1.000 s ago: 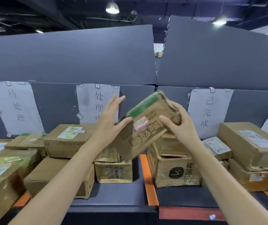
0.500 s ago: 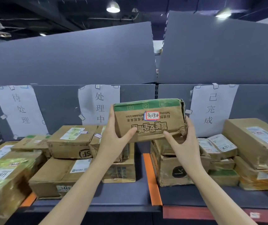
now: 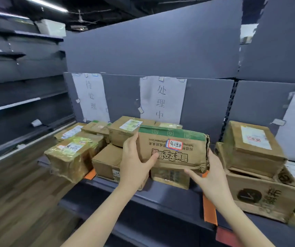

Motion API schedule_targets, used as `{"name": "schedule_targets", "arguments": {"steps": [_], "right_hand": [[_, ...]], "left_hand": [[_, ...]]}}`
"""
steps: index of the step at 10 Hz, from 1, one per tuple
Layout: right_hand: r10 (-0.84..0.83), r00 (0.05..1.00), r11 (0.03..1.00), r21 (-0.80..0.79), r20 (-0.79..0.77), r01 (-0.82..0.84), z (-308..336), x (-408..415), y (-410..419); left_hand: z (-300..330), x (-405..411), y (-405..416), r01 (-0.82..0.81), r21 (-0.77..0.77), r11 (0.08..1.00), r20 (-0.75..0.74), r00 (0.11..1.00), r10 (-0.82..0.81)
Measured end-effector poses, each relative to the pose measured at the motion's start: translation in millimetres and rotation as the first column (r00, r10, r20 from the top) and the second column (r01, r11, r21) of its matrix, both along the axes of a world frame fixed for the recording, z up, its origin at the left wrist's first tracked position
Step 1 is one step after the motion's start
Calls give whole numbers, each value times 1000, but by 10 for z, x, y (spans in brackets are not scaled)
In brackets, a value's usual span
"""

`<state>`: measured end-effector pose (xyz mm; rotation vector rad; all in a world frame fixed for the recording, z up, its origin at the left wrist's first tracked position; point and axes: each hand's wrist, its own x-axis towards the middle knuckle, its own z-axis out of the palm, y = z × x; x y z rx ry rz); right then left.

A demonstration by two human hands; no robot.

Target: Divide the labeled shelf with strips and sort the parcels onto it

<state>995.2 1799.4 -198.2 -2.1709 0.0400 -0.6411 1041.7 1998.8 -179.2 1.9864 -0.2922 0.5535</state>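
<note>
Head view: a worn cardboard parcel with a green top band and a red-bordered sticker is held between both hands above the dark shelf, in front of the middle paper label. The left hand is wrapped round its left end, thumb pressed on the front face; the right hand is cupped at its lower right corner. An orange divider strip is seen below the right hand. More parcels are stacked to either side.
</note>
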Motion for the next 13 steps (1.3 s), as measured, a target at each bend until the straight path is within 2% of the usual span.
{"name": "schedule_targets", "arguments": {"steps": [1, 2, 3, 5, 7, 8, 9, 10, 12, 13], "right_hand": [[86, 995, 996, 1, -40, -86, -90, 169, 341], [150, 986, 988, -10, -74, -151, -164, 340, 630], [144, 981, 989, 2, -132, -145, -287, 549, 877], [54, 977, 998, -28, -206, -61, -449, 1126, 1525], [-71, 960, 994, -101, -271, 45, -487, 1577, 1861], [-166, 922, 980, -164, -349, 115, -638, 1649, 1932], [-259, 875, 957, -229, -409, 177, -780, 1658, 1974], [-305, 862, 935, -301, -406, 189, -789, 1675, 1969], [-301, 850, 927, -342, -432, 155, -701, 1660, 1958], [-323, 871, 916, -354, -370, 189, -642, 1602, 1921]], "left_hand": [[-69, 52, 420, -60, 113, 992, -82, 994, 69], [-173, 171, 823, -24, 151, 988, -191, 980, 53], [-321, 329, 1145, 8, 155, 988, -210, 977, 25], [-424, 1075, 1711, 59, 122, 991, -290, 957, -22], [-440, 1814, 1967, 184, 236, 954, -422, 904, -70], [-518, 2000, 1969, 264, 325, 908, -472, 877, -87], [-537, 2097, 1948, 328, 368, 870, -468, 874, -131], [-502, 2165, 1955, 381, 424, 822, -472, 867, -158], [-520, 2148, 1949, 369, 460, 807, -420, 892, -169], [-502, 2087, 1927, 289, 522, 803, -324, 938, -126]]}}
